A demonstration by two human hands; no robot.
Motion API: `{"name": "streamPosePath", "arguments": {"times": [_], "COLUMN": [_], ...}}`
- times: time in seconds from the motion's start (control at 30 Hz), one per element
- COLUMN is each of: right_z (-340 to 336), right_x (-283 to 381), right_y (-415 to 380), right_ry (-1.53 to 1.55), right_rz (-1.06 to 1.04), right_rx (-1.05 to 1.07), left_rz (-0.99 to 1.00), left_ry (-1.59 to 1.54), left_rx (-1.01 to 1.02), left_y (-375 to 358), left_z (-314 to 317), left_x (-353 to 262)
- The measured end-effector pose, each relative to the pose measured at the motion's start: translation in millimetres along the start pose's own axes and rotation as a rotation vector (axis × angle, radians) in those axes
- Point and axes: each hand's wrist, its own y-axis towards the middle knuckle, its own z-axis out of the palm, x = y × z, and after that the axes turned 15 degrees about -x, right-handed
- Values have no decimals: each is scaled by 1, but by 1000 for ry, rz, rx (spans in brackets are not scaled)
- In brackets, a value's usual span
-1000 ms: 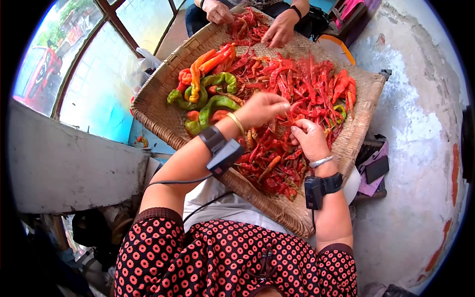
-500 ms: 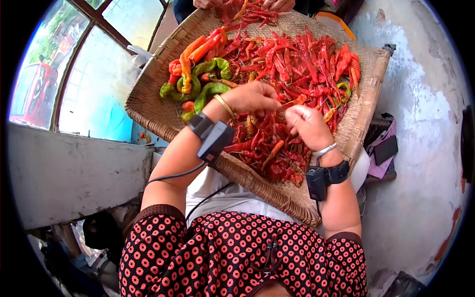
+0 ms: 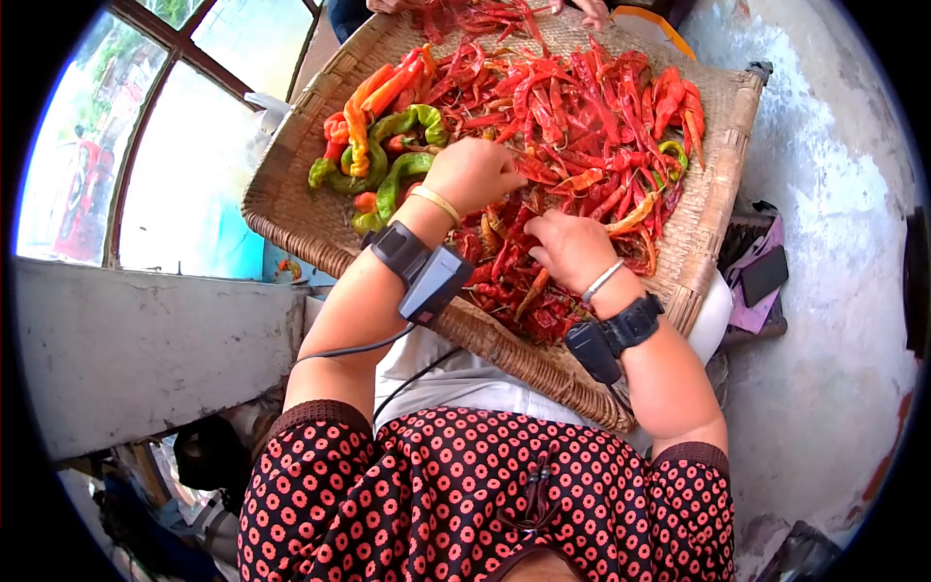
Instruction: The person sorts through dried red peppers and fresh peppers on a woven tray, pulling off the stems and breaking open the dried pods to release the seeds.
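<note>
The head view is coming from one camera that the person is wearing on the head. The lens is facing forward and steeply down, so the wearer's patterned top (image 3: 485, 485) is filling the lower part of the frame. The camera is working at close range (roughly arm's reach), and the left hand (image 3: 473, 175) and right hand (image 3: 574, 247) are lying near the centre. The woven tray (image 3: 718, 175) is appearing beyond them, set askew. The wide, rounded field is taking in a window (image 3: 165, 184) at left and a plastered wall (image 3: 815, 320) at right.
</note>
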Motion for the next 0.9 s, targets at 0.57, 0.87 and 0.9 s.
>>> {"name": "streamPosePath", "arguments": {"times": [0.57,0.87,0.9], "right_z": [-16,-24,-24], "right_x": [-18,-21,-23], "right_y": [8,10,10], "right_ry": [322,678,673], "right_rz": [303,625,633], "right_rx": [-72,-216,-229], "left_rz": [-459,-64,35], "left_ry": [-1017,-456,-297], "left_rx": [-177,-54,34], "left_y": [20,4,0], "left_z": [-27,12,11], "left_x": [22,12,7]}}
